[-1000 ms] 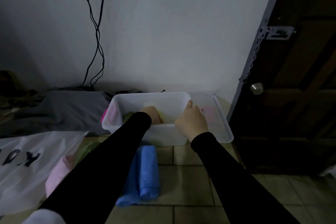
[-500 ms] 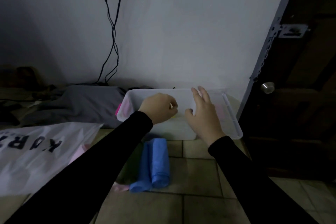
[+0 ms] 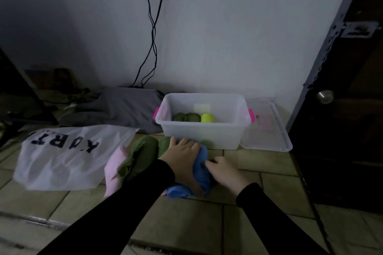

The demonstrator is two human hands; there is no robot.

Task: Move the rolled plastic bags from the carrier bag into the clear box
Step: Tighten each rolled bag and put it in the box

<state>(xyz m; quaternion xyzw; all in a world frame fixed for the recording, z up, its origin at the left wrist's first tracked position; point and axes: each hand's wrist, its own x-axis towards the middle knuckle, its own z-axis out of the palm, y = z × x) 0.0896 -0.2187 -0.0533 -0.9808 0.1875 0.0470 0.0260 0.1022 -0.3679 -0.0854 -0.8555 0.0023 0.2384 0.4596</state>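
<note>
A clear box with pink handles stands on the tiled floor by the wall. Inside it stand two dark green rolls and a bright yellow-green roll. In front of the box lies a blue rolled bag. My left hand lies over its left side with the fingers curled round it. My right hand touches its right side. To the left lie dark green rolled bags and a pink one, spilling out of the white carrier bag.
The box's clear lid lies flat on the floor to the right of the box. A dark door with a round knob stands at the right. Grey cloth is heaped behind the carrier bag, and black cables hang down the wall.
Both hands have come back from the box down to the floor. They now rest on the blue rolled bag. The view has swung left, showing more of the carrier bag.
</note>
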